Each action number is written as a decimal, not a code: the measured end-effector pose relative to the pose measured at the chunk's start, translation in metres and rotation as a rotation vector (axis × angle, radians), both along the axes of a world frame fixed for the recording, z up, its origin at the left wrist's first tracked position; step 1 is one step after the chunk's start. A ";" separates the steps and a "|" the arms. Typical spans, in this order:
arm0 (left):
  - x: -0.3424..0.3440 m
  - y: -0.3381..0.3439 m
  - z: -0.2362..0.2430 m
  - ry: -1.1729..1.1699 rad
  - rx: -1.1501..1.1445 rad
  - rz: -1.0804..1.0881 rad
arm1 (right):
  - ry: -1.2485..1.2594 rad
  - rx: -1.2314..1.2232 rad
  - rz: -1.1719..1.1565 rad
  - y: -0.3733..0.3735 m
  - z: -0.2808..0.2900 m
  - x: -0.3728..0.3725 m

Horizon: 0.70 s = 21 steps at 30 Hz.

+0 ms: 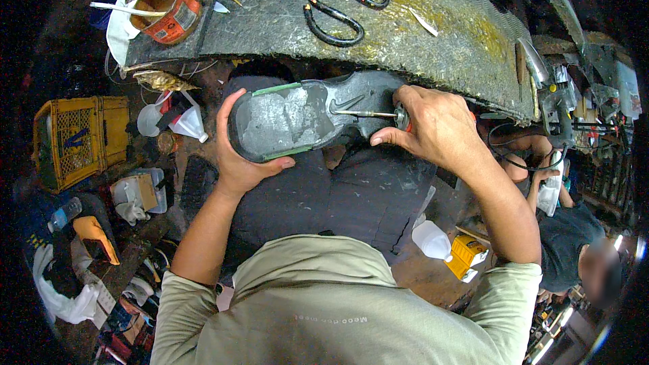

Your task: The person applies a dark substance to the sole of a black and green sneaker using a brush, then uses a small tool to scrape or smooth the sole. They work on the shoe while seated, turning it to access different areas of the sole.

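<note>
Above my lap lies a black shoe [314, 105], turned sole up, with strips of green along its edges and a dull grey worn patch. My left hand [236, 142] grips its wide end from the left, thumb on the near edge and fingers along the far edge. My right hand [436, 125] is closed round the handle of a thin metal-shafted hand tool [365, 114], an awl or a screwdriver; a bit of red shows at the handle. The shaft points left over the shoe's narrow middle. Whether its tip pierces the sole I cannot tell.
A worn bench [263, 23] stands ahead, bearing black-handled scissors [331, 3] and an orange tin [169, 17] with a brush or stick. A yellow crate [84, 138] is at left. A white jug [431, 240] and yellow box [466, 257] lie right. Another person [574, 236] sits at far right.
</note>
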<state>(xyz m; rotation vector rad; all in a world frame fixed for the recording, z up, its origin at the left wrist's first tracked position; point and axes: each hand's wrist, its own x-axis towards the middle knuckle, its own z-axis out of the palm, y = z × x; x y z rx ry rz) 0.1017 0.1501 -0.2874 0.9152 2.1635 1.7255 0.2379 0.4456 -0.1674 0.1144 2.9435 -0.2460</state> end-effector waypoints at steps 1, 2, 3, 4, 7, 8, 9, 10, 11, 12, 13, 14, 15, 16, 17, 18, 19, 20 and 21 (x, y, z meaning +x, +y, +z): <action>0.000 0.000 0.000 -0.003 -0.002 0.002 | 0.001 0.006 0.000 0.000 0.000 0.000; 0.000 0.000 -0.001 -0.006 -0.004 0.005 | 0.003 0.002 -0.002 0.000 0.000 0.000; 0.000 0.000 -0.001 0.004 -0.005 0.007 | 0.004 0.001 -0.004 0.000 0.000 0.000; 0.000 0.000 -0.001 0.015 -0.006 0.009 | 0.007 0.000 -0.005 0.000 0.000 0.000; 0.000 0.000 -0.002 0.023 0.007 0.014 | -0.006 0.000 -0.012 0.000 0.000 0.000; 0.000 0.000 -0.002 0.022 0.014 0.015 | -0.014 -0.002 -0.015 0.000 0.000 0.001; 0.000 0.000 -0.002 0.018 0.013 0.013 | -0.014 -0.007 -0.016 0.000 0.000 0.001; 0.000 0.000 -0.003 0.013 0.013 0.012 | -0.007 -0.013 -0.017 0.000 0.000 0.001; 0.000 0.000 -0.003 0.005 0.022 0.011 | 0.001 -0.008 -0.010 0.000 0.000 0.001; 0.000 -0.001 -0.003 0.004 0.013 0.013 | 0.016 -0.006 -0.003 0.000 -0.001 0.001; 0.000 -0.001 -0.003 -0.001 0.015 0.017 | 0.032 -0.004 0.005 0.000 -0.001 0.001; 0.001 -0.001 -0.004 -0.007 0.016 0.021 | 0.034 -0.011 -0.004 0.000 -0.001 0.001; 0.000 -0.001 -0.004 -0.010 0.016 0.022 | 0.036 -0.018 -0.013 0.000 -0.001 0.000; 0.000 -0.001 -0.004 -0.014 0.016 0.023 | 0.048 -0.025 -0.020 0.000 0.000 0.000; 0.000 -0.001 -0.005 -0.021 0.017 0.026 | 0.023 -0.021 -0.045 -0.001 0.000 0.000; 0.000 -0.001 -0.005 -0.034 0.022 0.021 | 0.010 -0.018 -0.066 -0.002 0.000 0.000; 0.000 -0.001 -0.005 -0.053 0.027 0.018 | -0.004 -0.014 -0.088 -0.004 0.001 -0.001; 0.000 -0.001 -0.005 -0.074 0.040 0.014 | -0.013 -0.017 -0.098 -0.005 0.002 -0.001; 0.000 -0.001 -0.004 -0.055 0.021 0.017 | -0.023 -0.020 -0.110 -0.007 0.004 -0.001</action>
